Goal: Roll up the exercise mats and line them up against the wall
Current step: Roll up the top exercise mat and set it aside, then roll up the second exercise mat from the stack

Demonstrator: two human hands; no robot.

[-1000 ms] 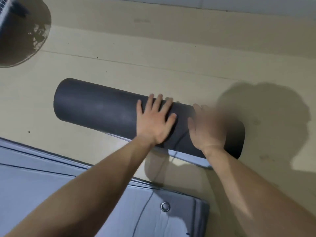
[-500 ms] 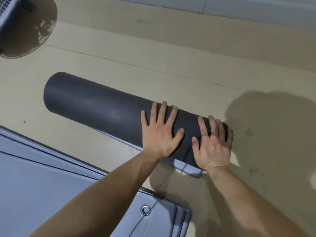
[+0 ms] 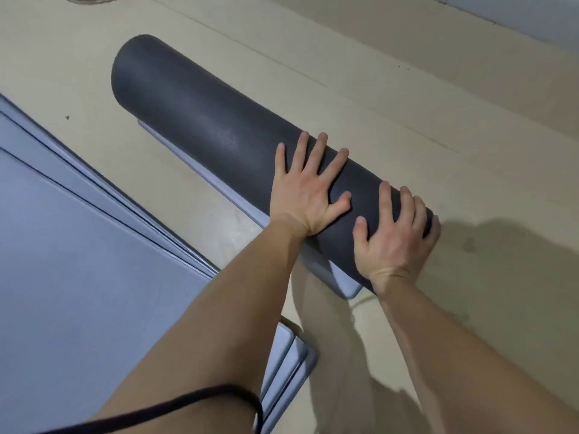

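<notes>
Down on the beige floor (image 3: 407,89), which is smooth with a few thin seam lines, lies the rolled mat (image 3: 203,120). It is a fat, dark charcoal cylinder with a faintly grainy, matte foam skin, running on a slant from the far left toward the near right. It sits out in the open floor, well apart from the pale strip of wall (image 3: 532,20) in the far right corner.

The left hand (image 3: 308,189) lies flat on top of the roll, fingers straight and fanned wide, palm pressing down. The right hand (image 3: 394,239) sits just beside it at the roll's near end, fingers laid over the curve and the thumb splayed out. It presses rather than clutches.

From under the roll pokes a loose flap (image 3: 346,286) of the same mat, its inner face a lighter blue-grey with a rounded corner, lying flat on the floor.

To the left is a stack of flat mats (image 3: 78,245), blue-grey and smooth, their layered edges stepped like thin slabs and ending in rounded corners. A thin black cord (image 3: 188,402) loops across the left forearm.
</notes>
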